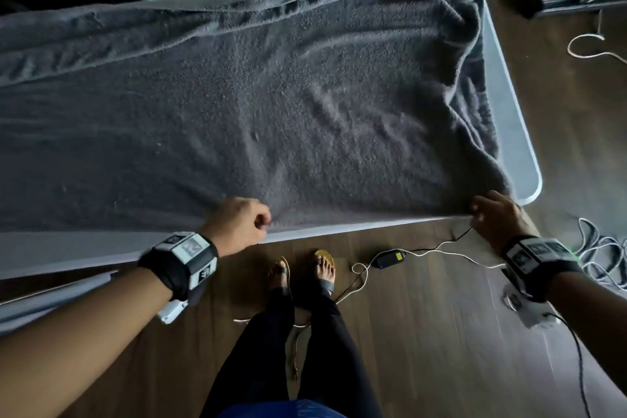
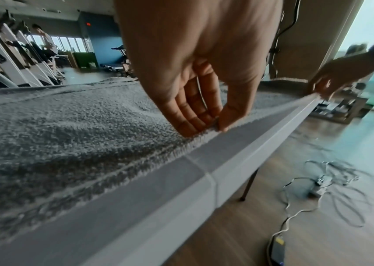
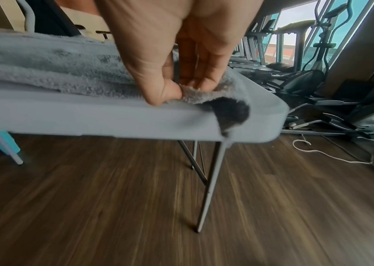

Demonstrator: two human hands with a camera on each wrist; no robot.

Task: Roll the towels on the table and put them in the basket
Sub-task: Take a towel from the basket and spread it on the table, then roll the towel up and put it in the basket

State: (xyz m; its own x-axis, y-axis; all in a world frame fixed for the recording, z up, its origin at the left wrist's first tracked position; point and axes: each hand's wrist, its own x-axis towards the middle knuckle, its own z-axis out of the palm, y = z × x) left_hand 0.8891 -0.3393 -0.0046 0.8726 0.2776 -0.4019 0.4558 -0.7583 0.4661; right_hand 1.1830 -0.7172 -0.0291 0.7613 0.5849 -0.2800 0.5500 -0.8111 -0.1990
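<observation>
A large dark grey towel (image 1: 258, 95) lies spread over the white folding table (image 1: 519, 132), bunched along its far and right sides. My left hand (image 1: 242, 219) pinches the towel's near edge (image 2: 206, 133) between thumb and fingertips at the table's front edge. My right hand (image 1: 493, 212) pinches the towel's near right corner (image 3: 204, 97) by the table's front right corner, and a dark tip of that corner hangs over the edge. No basket is in view.
The table's front edge (image 2: 204, 180) runs along my body, and my feet (image 1: 302, 268) stand on the wooden floor below. A power adapter (image 1: 390, 256) and loose cables (image 1: 604, 254) lie on the floor to the right. Exercise machines (image 3: 318, 75) stand beyond the table's right end.
</observation>
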